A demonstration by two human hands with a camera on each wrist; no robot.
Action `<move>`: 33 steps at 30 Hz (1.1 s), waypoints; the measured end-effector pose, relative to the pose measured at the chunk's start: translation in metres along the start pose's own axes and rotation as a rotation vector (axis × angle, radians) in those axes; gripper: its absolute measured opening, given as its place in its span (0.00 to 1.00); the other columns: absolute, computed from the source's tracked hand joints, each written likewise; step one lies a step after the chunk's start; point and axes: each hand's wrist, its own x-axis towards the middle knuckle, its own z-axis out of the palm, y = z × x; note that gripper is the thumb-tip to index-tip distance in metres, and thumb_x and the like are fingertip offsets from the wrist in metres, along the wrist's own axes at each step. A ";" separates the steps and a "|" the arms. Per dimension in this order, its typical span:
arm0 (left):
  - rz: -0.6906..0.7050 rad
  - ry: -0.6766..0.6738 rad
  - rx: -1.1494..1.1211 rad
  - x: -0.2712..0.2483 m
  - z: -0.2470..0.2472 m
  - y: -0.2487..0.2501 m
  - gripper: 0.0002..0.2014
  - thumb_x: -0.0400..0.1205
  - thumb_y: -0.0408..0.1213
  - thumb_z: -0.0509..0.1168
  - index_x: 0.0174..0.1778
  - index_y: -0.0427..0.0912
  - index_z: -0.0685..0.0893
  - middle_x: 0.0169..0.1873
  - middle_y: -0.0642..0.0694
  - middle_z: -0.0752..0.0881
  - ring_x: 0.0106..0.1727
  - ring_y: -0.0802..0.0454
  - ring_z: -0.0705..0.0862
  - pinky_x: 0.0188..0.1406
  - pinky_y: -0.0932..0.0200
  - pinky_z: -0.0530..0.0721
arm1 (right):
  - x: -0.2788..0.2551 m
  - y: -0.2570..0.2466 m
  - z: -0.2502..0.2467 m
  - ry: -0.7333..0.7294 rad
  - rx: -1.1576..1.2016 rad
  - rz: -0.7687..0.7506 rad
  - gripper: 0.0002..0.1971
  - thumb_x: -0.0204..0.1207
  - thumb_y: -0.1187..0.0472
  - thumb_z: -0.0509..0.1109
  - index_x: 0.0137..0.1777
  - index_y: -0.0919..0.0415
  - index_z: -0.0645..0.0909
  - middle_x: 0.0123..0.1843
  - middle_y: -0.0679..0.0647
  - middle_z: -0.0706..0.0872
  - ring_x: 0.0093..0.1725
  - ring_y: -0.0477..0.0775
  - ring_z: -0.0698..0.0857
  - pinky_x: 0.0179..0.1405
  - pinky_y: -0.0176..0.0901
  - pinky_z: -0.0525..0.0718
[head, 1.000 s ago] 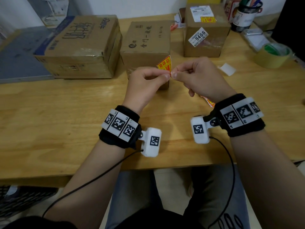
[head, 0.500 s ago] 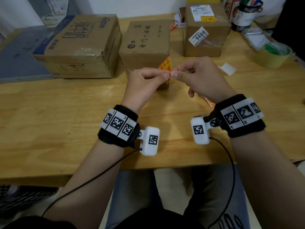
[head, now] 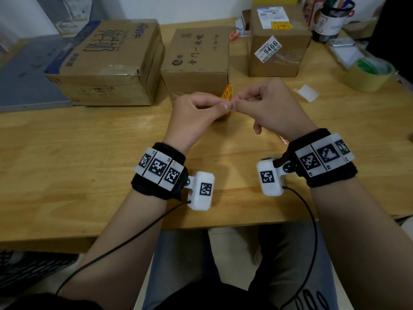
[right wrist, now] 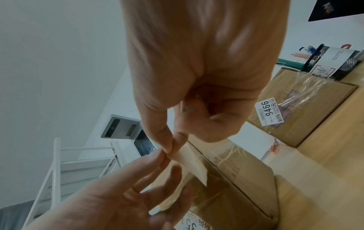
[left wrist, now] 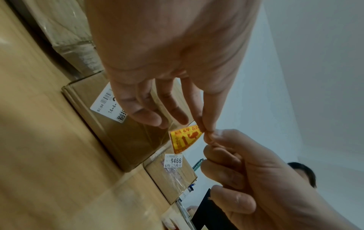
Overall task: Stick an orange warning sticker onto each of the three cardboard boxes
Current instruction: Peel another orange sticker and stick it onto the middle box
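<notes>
Two hands, my left hand [head: 196, 115] and right hand [head: 270, 106], are still pinching the orange sticker [head: 226, 91], picking at its backing, so nothing new is stuck.

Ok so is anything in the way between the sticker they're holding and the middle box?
Nothing visible. Both the left hand and right hand pinch the orange sticker just in front of the middle box, whose bare top is unobstructed.

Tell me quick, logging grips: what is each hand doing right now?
Left hand: pinching one corner of the orange sticker.
Right hand: pinching the same corner.
</notes>
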 end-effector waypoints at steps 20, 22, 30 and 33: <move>0.032 -0.029 0.079 0.003 -0.004 0.001 0.05 0.78 0.37 0.76 0.46 0.42 0.95 0.46 0.51 0.90 0.48 0.63 0.86 0.45 0.64 0.81 | 0.000 0.000 -0.001 -0.043 0.025 -0.005 0.06 0.81 0.64 0.74 0.46 0.63 0.92 0.26 0.59 0.69 0.20 0.45 0.65 0.16 0.37 0.76; 0.026 -0.032 0.092 0.003 -0.004 0.000 0.04 0.78 0.37 0.75 0.46 0.43 0.95 0.47 0.50 0.90 0.49 0.61 0.87 0.47 0.61 0.83 | 0.001 0.002 0.000 -0.048 0.044 -0.009 0.06 0.81 0.64 0.74 0.46 0.63 0.92 0.26 0.62 0.69 0.21 0.46 0.66 0.17 0.39 0.77; 0.045 -0.052 0.102 0.002 -0.003 -0.001 0.04 0.82 0.37 0.72 0.46 0.48 0.93 0.51 0.47 0.91 0.52 0.55 0.87 0.38 0.60 0.85 | -0.001 0.002 0.001 0.019 0.008 -0.005 0.06 0.80 0.60 0.76 0.46 0.60 0.93 0.24 0.58 0.70 0.19 0.51 0.68 0.17 0.42 0.77; 0.054 -0.061 0.113 0.001 -0.002 0.000 0.05 0.83 0.36 0.70 0.47 0.48 0.92 0.52 0.46 0.90 0.49 0.57 0.86 0.35 0.58 0.87 | -0.002 0.002 0.001 0.037 -0.033 -0.022 0.06 0.79 0.59 0.76 0.44 0.59 0.92 0.21 0.53 0.70 0.16 0.53 0.70 0.20 0.46 0.77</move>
